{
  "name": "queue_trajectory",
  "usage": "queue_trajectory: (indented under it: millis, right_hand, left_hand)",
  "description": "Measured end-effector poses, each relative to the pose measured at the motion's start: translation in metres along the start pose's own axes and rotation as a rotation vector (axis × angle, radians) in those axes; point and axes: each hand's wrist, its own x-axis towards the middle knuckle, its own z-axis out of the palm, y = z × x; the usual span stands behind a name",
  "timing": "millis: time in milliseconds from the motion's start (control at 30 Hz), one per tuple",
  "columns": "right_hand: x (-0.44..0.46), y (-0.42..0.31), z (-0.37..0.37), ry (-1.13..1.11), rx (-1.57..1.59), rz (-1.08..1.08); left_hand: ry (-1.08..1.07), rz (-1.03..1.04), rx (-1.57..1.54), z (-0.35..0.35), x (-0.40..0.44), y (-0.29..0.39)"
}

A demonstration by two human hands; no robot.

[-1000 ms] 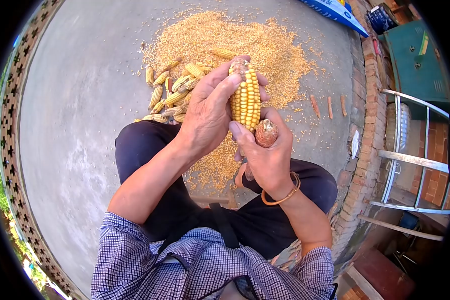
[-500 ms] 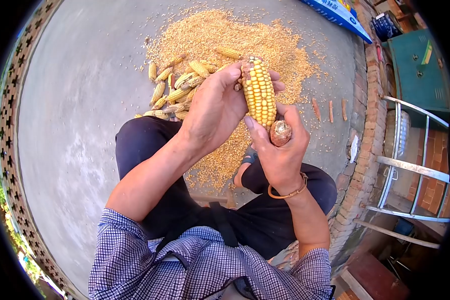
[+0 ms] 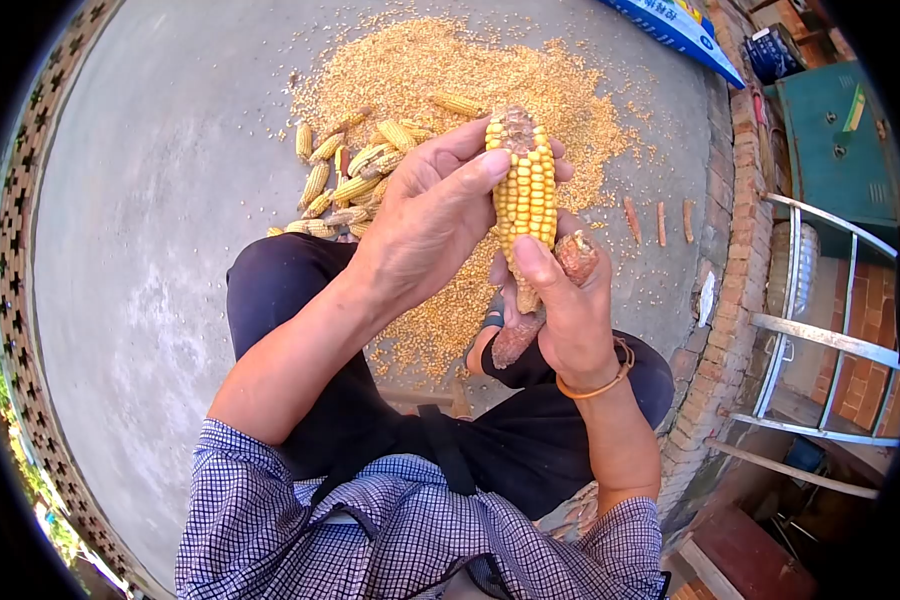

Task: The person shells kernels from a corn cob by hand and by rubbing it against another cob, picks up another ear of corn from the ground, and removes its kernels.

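Note:
A yellow ear of corn (image 3: pixel 525 195) is held upright between both hands, with a patch near its top bare of kernels. My left hand (image 3: pixel 430 210) is closed round its upper left side, thumb pressed on the kernels. My right hand (image 3: pixel 575 310) grips the lower part, thumb on its front. In that same hand is a stripped reddish corn cob (image 3: pixel 516 340); its other end seems to stick out beside the forefinger, while its middle is hidden. Several unshelled ears (image 3: pixel 355 187) lie heaped beyond my left hand.
Loose kernels (image 3: pixel 420 70) spread over the grey concrete floor (image 3: pixel 150 250). Stripped cobs (image 3: pixel 661 223) lie at the right, near a low brick edge (image 3: pixel 720 340). A metal frame (image 3: pixel 835 340), a green cabinet (image 3: pixel 835 140) and a blue bag (image 3: pixel 680 35) stand or lie beyond.
The ear now shows a larger bare patch at its top. My left thumb has come onto its front. My right hand has turned, and the cob's lower end now shows beneath it.

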Motion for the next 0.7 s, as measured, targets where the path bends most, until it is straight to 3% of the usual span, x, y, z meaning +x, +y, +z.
queue_trajectory:
  millis: [700]
  right_hand:
    - [-0.005, 0.02, 0.02, 0.137, -0.077, -0.117]
  left_hand:
    - [0.133, 0.062, 0.144, 0.004, 0.002, -0.019]
